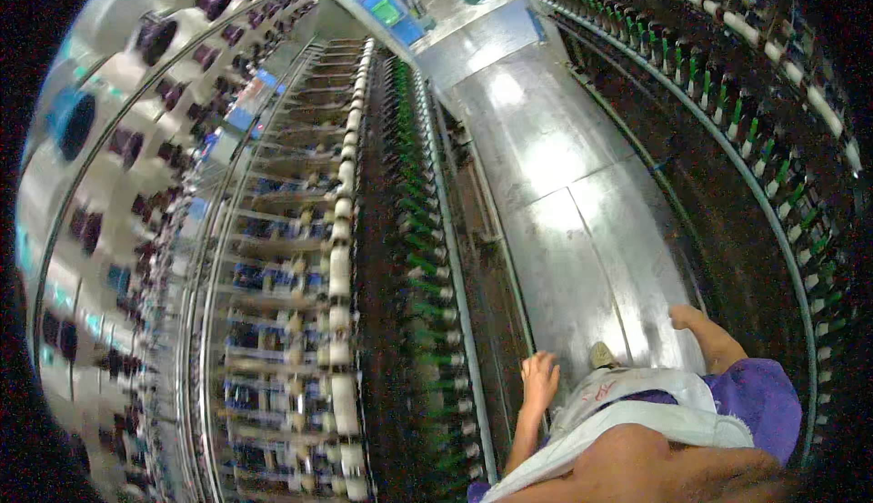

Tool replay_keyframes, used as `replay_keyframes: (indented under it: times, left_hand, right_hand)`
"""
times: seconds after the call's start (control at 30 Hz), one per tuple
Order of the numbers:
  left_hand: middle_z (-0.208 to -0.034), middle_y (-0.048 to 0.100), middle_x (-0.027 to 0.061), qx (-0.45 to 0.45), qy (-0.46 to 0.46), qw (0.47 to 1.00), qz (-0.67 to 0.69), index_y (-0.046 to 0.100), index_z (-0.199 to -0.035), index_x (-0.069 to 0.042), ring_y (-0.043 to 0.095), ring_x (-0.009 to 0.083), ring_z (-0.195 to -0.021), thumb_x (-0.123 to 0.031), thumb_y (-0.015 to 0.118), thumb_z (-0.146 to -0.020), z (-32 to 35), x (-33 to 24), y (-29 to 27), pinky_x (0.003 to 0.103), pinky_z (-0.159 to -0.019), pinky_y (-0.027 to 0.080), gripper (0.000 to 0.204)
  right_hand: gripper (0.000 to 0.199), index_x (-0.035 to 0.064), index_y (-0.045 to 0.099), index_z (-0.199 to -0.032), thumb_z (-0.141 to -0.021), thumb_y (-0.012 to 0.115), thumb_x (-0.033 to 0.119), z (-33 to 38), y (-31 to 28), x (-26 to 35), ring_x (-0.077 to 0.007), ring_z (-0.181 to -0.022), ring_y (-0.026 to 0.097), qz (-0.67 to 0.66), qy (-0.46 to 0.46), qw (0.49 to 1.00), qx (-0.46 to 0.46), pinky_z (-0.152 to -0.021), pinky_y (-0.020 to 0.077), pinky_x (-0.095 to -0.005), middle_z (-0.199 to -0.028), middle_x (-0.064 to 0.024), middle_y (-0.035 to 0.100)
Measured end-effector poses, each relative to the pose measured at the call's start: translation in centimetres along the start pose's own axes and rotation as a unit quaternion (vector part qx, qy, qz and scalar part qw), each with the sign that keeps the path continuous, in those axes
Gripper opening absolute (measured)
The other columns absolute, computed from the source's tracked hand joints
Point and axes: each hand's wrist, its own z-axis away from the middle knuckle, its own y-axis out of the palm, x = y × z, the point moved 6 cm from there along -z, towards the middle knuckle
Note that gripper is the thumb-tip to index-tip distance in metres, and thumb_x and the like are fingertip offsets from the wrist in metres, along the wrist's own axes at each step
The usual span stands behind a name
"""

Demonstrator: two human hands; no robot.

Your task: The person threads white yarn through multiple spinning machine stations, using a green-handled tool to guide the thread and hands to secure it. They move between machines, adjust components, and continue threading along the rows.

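Note:
My left hand (539, 377) hangs beside my body at the left side of the aisle, nearest the spinning machine's lower rail. Its fingers are loosely bent and a little apart, with nothing seen in them. Out to the right, my right hand (686, 316) hangs over the metal floor, close to the right-hand machine. It is small and blurred, and its fingers cannot be made out. A whitish apron (627, 385) with red marks covers my front, over purple clothing (759, 403). One shoe (601, 355) shows below the apron.
Long spinning machines line both sides, with rows of green-and-white bobbins (696, 80) on the right and white rollers (341, 271) on the left. Large spools with purple centres (86, 230) hang at far left. Shiny metal floor plates (564, 221) lead to blue panels (377, 3).

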Motion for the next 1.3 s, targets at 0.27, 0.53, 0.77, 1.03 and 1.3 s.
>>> replay_keyframes:
  times: [0.27,0.53,0.77,1.03,1.3]
  left_hand:
    - [-0.11,0.051,0.0132,0.05,0.193,0.979,0.034,0.052,-0.109,-0.004,0.048,0.0305,-0.102,-0.01,0.06,-0.077,-30.0,-1.2,-0.6,0.041,-0.086,0.039,0.033]
    - [-0.108,0.055,0.0153,0.177,0.017,0.981,0.072,0.051,-0.114,-0.006,0.057,0.0321,-0.088,-0.012,0.059,-0.076,-52.0,9.8,13.3,0.04,-0.077,0.046,0.04]
    - [-0.103,0.059,0.0207,0.399,-0.375,0.837,0.006,0.062,-0.1,-0.003,0.056,0.0341,-0.098,-0.025,0.055,-0.073,-43.2,27.4,17.0,0.041,-0.081,0.045,0.035]
    - [-0.1,0.06,0.0204,0.401,-0.539,0.736,0.084,0.062,-0.094,-0.002,0.058,0.0324,-0.092,-0.024,0.055,-0.075,-49.2,32.6,17.8,0.041,-0.078,0.046,0.03]
    - [-0.105,0.059,0.0198,0.194,-0.293,0.934,0.067,0.056,-0.108,-0.001,0.057,0.0347,-0.095,-0.019,0.053,-0.08,-97.2,40.6,18.3,0.041,-0.081,0.045,0.033]
  right_hand:
    - [0.016,-0.0038,0.062,-0.078,-0.074,0.058,0.011,2.3,2.3,-20.1,-0.0334,-0.079,0.061,-0.26,0.335,0.905,0.031,-0.065,0.0488,-0.0427,-0.084,-0.0219,0.062]
    - [0.022,0.0005,0.061,-0.081,-0.07,0.061,0.02,-15.6,-7.7,-19.5,-0.0318,-0.071,0.059,-0.231,0.195,0.953,0.0,-0.062,0.048,-0.0392,-0.082,-0.0195,0.06]
    - [0.024,-0.0018,0.061,-0.094,-0.075,0.052,0.01,-46.4,-37.1,-18.6,-0.0353,-0.086,0.058,-0.103,0.033,0.993,-0.05,-0.072,0.0472,-0.0422,-0.095,-0.0219,0.06]
    - [0.017,0.0,0.062,-0.083,-0.075,0.053,0.012,-67.4,-62.1,-13.6,-0.0375,-0.083,0.058,-0.191,-0.065,0.964,-0.171,-0.071,0.0471,-0.0434,-0.089,-0.0218,0.06]
    - [0.016,0.0023,0.063,-0.079,-0.069,0.055,0.011,-76.0,-62.0,-24.1,-0.0369,-0.077,0.061,-0.115,0.039,0.992,-0.025,-0.067,0.0491,-0.0437,-0.08,-0.0212,0.062]
